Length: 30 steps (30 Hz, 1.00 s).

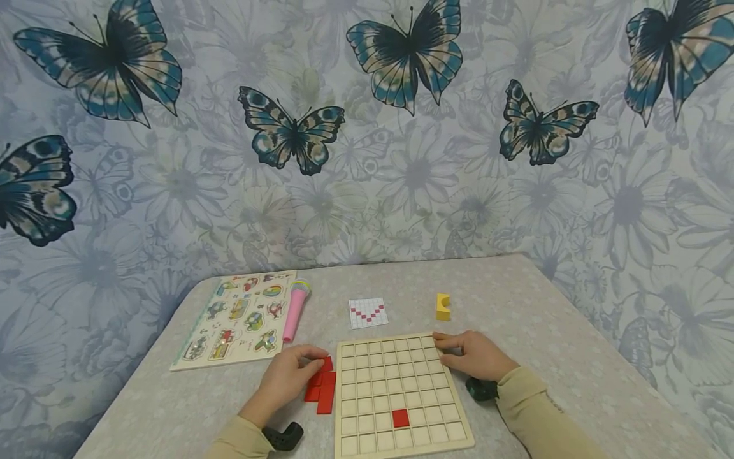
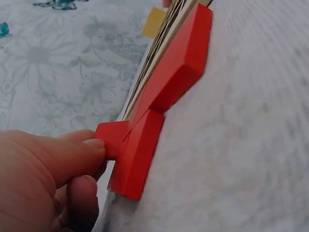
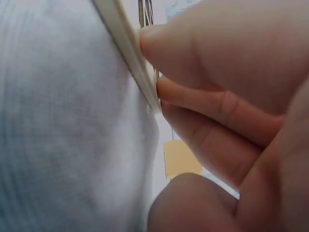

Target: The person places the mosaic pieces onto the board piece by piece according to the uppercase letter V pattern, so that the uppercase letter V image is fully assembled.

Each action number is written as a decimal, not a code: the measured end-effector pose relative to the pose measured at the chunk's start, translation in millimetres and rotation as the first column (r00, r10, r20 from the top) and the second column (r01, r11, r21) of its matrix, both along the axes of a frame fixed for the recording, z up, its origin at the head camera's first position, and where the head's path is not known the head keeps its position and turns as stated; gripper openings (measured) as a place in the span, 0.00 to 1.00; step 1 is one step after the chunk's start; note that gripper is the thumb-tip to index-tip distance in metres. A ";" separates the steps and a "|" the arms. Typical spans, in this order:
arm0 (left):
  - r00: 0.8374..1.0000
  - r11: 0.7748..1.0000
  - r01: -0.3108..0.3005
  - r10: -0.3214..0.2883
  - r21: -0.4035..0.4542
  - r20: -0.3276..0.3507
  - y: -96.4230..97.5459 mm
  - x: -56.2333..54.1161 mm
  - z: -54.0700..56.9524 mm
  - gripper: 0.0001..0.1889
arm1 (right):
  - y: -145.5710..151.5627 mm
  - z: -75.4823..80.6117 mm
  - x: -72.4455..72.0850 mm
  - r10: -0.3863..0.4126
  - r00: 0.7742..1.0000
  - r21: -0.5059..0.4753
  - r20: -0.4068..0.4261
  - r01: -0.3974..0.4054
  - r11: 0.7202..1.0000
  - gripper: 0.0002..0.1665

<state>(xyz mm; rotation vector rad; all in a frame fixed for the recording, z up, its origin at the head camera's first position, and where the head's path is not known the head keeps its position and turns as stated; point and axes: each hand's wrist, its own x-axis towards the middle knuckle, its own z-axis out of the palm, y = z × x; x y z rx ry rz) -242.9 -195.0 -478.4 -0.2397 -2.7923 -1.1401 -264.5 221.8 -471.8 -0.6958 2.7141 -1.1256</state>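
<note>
Left hand (image 1: pixel 289 376): a red tile (image 2: pixel 115 139) was pinched between thumb and fingers, closed to tile width, at the far end of the red stack (image 1: pixel 327 393) on the tabletop (image 1: pixel 166 408), just left of the board (image 1: pixel 392 371). Right hand (image 1: pixel 476 357): fingers were kept nearly straight, nothing gripped, board's far right corner touched. One red square (image 1: pixel 401 418) was seated in the second row from the near edge. Pattern card (image 1: pixel 368 313) was placed beyond the board, yellow block (image 1: pixel 442 308) to its right, pink microphone (image 1: pixel 294 312) to its left.
</note>
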 end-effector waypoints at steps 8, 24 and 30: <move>0.999 0.986 -0.022 0.027 0.165 -0.025 2.6 -0.4 4.8 0.06 | -0.5 0.9 0.9 -0.009 1.000 0.007 0.007 0.009 1.000 0.23; 0.997 0.974 0.056 -0.066 0.221 0.039 18.1 14.8 15.0 0.06 | 0.8 -2.5 -1.7 -0.002 1.000 -0.006 0.009 0.003 1.000 0.24; 0.991 0.965 0.121 -0.131 0.233 0.028 32.3 27.2 19.3 0.06 | 1.6 -2.6 -2.2 0.003 1.000 -0.012 0.003 -0.003 1.000 0.24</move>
